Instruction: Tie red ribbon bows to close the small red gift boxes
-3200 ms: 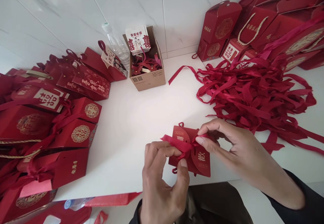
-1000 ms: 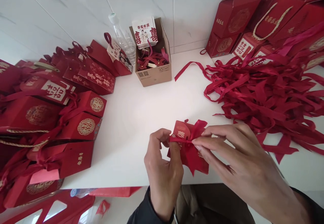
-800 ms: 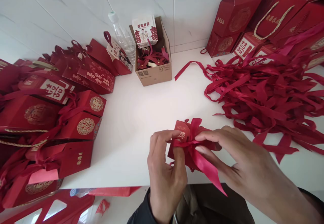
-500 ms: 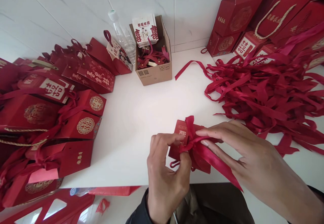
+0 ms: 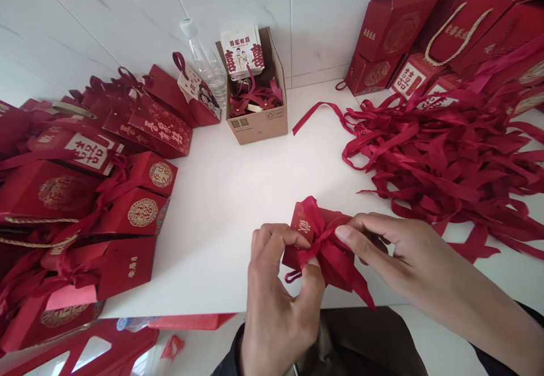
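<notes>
A small red gift box point(image 5: 300, 224) with gold characters sits near the table's front edge, wrapped by a red ribbon point(image 5: 314, 217) tied in a bow on top. My left hand point(image 5: 283, 291) pinches the bow's left loop between thumb and forefinger. On the other side, my right hand point(image 5: 382, 248) has thumb and fingers closed on the bow's right loop, close to the knot. One ribbon tail point(image 5: 361, 285) hangs over the box's right front side. A dark red cord loop point(image 5: 292, 276) pokes out at the lower left of the box.
Red gift boxes point(image 5: 127, 262) crowd the left side. A cardboard box point(image 5: 259, 129) with cards and ribbon pieces stands by the wall, beside a clear plastic bottle point(image 5: 208, 67). A heap of red ribbons point(image 5: 442, 160) lies right, before stacked red boxes point(image 5: 395, 21).
My right hand has shifted its grip, its thumb now pressing on the ribbon beside the knot. The ribbon tail has dropped lower and leftward. My left hand stays almost in place.
</notes>
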`<state>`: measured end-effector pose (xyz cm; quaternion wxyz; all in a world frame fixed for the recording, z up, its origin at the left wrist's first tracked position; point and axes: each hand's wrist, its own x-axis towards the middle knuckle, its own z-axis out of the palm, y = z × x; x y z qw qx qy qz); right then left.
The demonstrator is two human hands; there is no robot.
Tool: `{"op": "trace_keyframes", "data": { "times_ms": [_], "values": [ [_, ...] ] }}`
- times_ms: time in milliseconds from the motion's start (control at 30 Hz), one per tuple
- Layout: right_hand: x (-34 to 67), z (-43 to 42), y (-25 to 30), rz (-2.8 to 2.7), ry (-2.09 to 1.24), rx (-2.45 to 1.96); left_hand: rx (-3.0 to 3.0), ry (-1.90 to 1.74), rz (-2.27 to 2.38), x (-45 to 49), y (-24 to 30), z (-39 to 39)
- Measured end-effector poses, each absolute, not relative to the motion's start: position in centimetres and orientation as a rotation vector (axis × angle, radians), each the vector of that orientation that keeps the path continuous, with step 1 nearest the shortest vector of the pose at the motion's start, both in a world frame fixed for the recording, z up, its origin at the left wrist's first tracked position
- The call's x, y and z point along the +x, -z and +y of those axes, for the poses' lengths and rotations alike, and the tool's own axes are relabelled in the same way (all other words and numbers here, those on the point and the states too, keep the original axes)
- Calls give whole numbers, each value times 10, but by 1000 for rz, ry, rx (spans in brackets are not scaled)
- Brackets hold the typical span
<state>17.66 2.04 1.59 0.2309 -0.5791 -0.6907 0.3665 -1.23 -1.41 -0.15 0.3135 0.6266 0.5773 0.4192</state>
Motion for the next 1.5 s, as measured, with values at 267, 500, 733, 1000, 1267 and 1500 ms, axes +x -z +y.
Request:
{"op": "trace_keyframes", "data": {
  "times_ms": [267, 500, 733, 1000, 1267, 1500],
  "values": [
    [179, 23, -9, -1902, -901, -1479, 1668, -1075, 1594, -13, 7, -10],
    [182, 24, -15, -1961, -967, -1410, 1637, -1154, 1691, -13, 14, -12],
    [182, 28, -20, -1851, -1276, -1525, 1686, -1300, 1631, -11, 21, -11],
    [179, 34, -14, -2043, -775, -1370, 1643, -1281, 1637, -11, 21, -11],
    [181, 35, -4, -1984, -411, -1277, 1785, -1067, 1573, -13, 14, -12],
    [188, 29, -12, -1896, -739, -1366, 1749, -1112, 1564, -9, 10, -11]
  ]
}}
